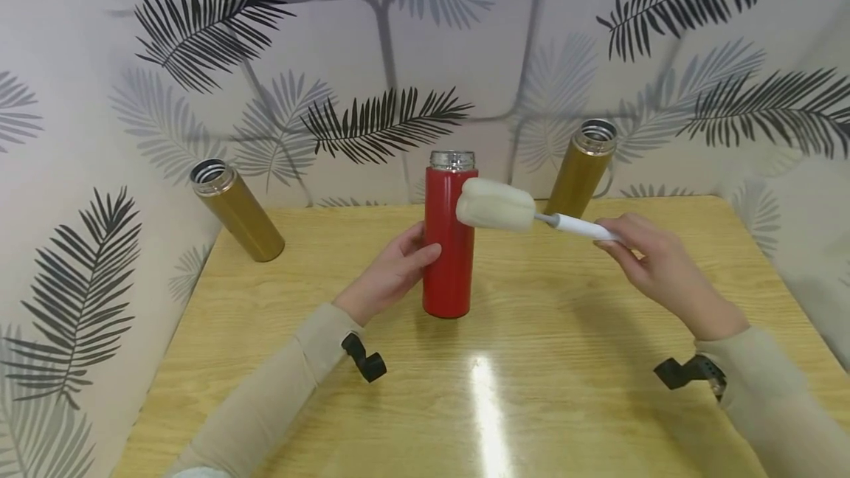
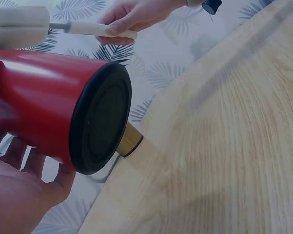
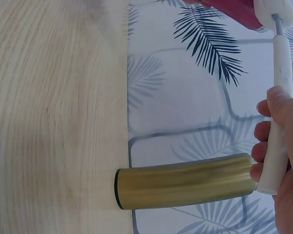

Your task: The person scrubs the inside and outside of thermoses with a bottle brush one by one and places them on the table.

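Note:
A red thermos bottle with a bare silver neck stands upright in my left hand, whose fingers and thumb wrap its side. The left wrist view shows its black base tilted toward the camera, raised off the table. My right hand grips the white handle of a sponge bottle brush. The brush's cream sponge head points left and overlaps the upper side of the red bottle in the head view, below the neck.
Two gold lidless bottles stand on the wooden table: one gold bottle at the back left, another gold bottle at the back right, behind the brush. A leaf-patterned wall rises behind the table's far edge.

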Motion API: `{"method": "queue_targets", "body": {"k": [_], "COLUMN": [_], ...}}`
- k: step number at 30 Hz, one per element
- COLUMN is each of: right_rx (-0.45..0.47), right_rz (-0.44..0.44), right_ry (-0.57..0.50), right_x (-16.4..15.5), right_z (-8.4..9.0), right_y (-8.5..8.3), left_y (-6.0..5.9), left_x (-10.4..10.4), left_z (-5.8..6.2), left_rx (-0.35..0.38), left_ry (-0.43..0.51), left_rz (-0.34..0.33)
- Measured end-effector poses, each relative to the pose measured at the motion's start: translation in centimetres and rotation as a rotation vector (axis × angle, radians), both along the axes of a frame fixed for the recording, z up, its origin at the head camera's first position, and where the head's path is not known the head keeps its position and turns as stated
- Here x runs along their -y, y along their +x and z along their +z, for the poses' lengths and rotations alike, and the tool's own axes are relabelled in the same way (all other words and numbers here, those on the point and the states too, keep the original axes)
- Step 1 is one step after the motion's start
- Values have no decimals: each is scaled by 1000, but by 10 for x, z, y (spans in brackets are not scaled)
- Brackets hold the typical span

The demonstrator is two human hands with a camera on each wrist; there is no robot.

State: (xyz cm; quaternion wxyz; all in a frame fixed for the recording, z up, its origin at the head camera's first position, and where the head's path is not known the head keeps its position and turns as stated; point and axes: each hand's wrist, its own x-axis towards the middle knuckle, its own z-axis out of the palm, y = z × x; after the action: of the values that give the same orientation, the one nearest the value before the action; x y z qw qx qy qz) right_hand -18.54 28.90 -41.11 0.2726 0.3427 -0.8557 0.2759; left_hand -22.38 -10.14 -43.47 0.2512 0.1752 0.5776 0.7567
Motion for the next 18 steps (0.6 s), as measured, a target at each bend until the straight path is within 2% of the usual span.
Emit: {"method": "queue_targets", "body": {"k": [3,9,12,18], "right_rx": [4,0,-12,-5], "right_rz": [-12,-9,-9,-7], "right_ry": [-15,-37,-38,-29], "right_x": [1,2,2,2], "right_z": [0,-4,-5,-5], "right_y": [0,0,-2,-2], "left_y": [-1,-1,-2,-5], "left_x": [0,2,2,2], "left_z": [2,1,0,-1], "left_rx": [-22,3,-10,-24], "left_ry": [12,38,26,-9], "left_rz": [8,-22,-34,-11]}}
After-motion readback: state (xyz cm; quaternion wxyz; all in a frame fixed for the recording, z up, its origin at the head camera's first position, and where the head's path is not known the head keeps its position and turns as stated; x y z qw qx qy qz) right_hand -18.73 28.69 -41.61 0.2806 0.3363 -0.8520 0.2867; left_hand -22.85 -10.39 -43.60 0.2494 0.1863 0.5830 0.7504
